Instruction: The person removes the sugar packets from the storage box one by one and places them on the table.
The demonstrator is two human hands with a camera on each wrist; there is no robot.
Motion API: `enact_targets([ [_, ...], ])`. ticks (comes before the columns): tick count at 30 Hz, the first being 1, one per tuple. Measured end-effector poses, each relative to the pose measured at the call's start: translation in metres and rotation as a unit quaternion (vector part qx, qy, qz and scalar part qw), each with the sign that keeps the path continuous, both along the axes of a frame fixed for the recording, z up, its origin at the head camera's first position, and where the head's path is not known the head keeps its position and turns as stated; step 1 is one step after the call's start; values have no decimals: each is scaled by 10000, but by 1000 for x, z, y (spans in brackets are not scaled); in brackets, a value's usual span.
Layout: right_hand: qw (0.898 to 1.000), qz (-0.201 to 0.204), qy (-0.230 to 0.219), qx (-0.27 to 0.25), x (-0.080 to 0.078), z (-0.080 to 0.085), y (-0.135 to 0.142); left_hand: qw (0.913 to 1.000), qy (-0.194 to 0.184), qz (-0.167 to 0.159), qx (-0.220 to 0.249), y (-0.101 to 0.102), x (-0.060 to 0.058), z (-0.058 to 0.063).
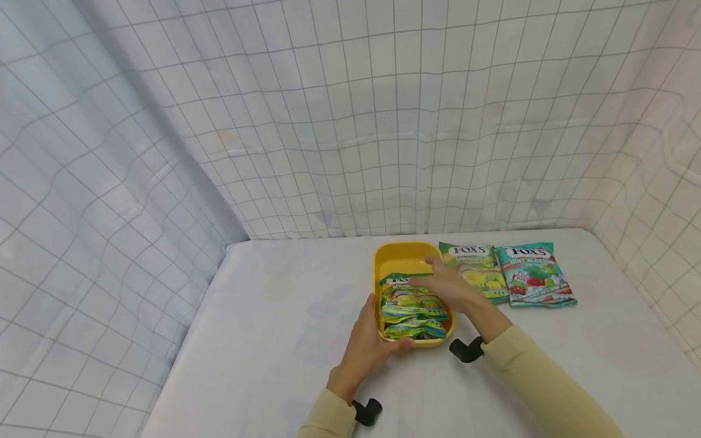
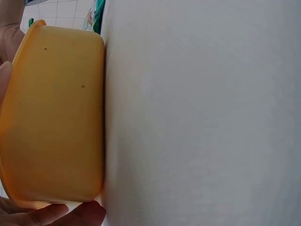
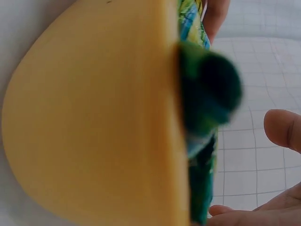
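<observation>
The left hand (image 1: 368, 340) grips the yellow tub (image 1: 404, 258), thumb at its near side. Green packets (image 1: 411, 307) lie inside, with the right hand (image 1: 448, 286) above them, its fingers parted and loose. Two more packets (image 1: 538, 278) lie right of the tub.

My left hand (image 1: 368, 342) holds a yellow tub (image 1: 404, 260). My right hand (image 1: 452, 287) is over the green bags (image 1: 409, 309) inside it. A yellow-green bag (image 1: 483, 277) and a teal-and-red bag (image 1: 535, 277) lie beside it on the white table (image 1: 263, 365).
</observation>
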State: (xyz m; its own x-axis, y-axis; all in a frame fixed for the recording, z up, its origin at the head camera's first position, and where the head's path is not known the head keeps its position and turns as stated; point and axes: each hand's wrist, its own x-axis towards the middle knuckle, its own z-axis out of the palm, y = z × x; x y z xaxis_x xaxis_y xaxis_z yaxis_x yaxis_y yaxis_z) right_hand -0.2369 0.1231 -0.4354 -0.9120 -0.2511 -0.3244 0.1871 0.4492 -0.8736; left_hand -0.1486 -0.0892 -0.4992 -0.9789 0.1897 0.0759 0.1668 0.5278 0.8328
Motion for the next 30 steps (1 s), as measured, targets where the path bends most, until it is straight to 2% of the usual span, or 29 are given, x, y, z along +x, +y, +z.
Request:
enact_targets([
  [20,9994,-202,-158,-238,0,-8,-2,9999,-72,23,-106,-2,-2,3],
  [30,9970,-328,-255,-659,-1,-10,-4,9999,123,-43,-69,-1,-1,-1],
])
